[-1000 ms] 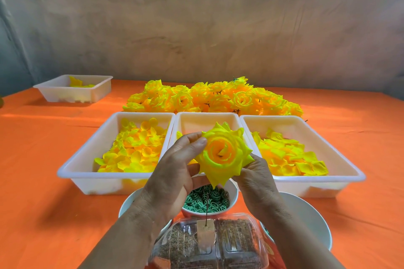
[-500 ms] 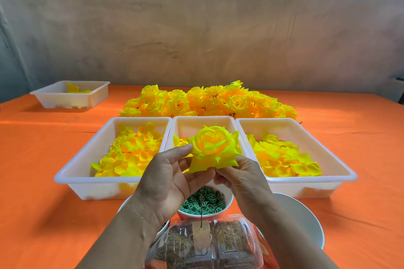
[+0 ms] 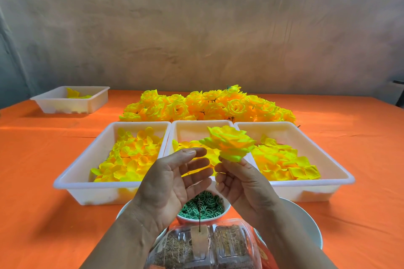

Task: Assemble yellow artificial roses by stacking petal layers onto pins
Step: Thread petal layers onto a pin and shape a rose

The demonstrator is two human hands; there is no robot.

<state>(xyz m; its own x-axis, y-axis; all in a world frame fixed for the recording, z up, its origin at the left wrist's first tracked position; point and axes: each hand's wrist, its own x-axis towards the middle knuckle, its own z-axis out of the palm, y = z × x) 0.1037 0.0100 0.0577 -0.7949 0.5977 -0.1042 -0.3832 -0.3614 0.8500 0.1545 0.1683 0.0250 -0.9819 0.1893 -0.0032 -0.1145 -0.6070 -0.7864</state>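
Note:
My right hand (image 3: 241,183) pinches a finished yellow rose (image 3: 228,143) from beneath and holds it upright over the middle tray (image 3: 196,125). My left hand (image 3: 172,181) is beside it, palm up and fingers relaxed, holding nothing. A thin dark pin (image 3: 199,214) stands upright in a small block on a clear bottle (image 3: 203,247) just below my hands. Behind the pin, a small bowl (image 3: 225,209) holds green rings (image 3: 207,205). Loose yellow petals fill the left tray (image 3: 87,159) and the right tray (image 3: 323,155).
A heap of finished yellow roses (image 3: 207,105) lies behind the three trays on the orange table (image 3: 32,170). A smaller white tray (image 3: 70,99) sits at the far left. White bowls (image 3: 308,223) flank the bottle near the front edge.
My left hand let go of the rose and opened. My right hand tipped the rose from facing me to upright and moved it right and away. The view tilted upward.

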